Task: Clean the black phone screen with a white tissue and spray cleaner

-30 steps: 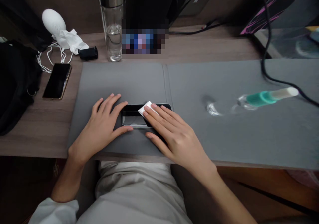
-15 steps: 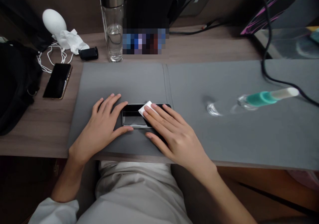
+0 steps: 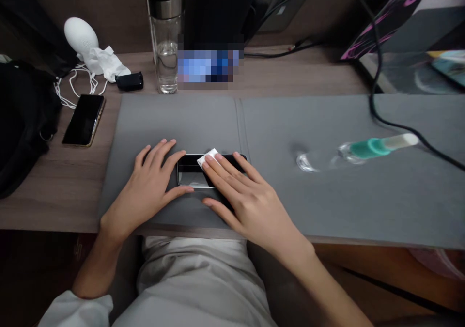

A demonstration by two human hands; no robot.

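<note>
A black phone (image 3: 189, 171) lies screen up on the grey desk mat (image 3: 290, 123), near its front edge. My left hand (image 3: 145, 191) rests flat at the phone's left end, thumb and forefinger on either side of it. My right hand (image 3: 243, 198) lies over the phone's right part with fingers stretched out, pressing a small white wipe (image 3: 204, 157) onto the screen. Both hands have their fingers extended.
A clear spray bottle with a teal collar (image 3: 358, 150) lies on the mat at right, under a black cable (image 3: 378, 109). A second phone (image 3: 83, 119), white earphone wires, a white egg-shaped device (image 3: 80, 34), a crumpled tissue and a water bottle (image 3: 166, 41) sit behind.
My right hand has slid the white wipe a little leftward along the phone screen. The left hand stays put. The view has tilted slightly.
</note>
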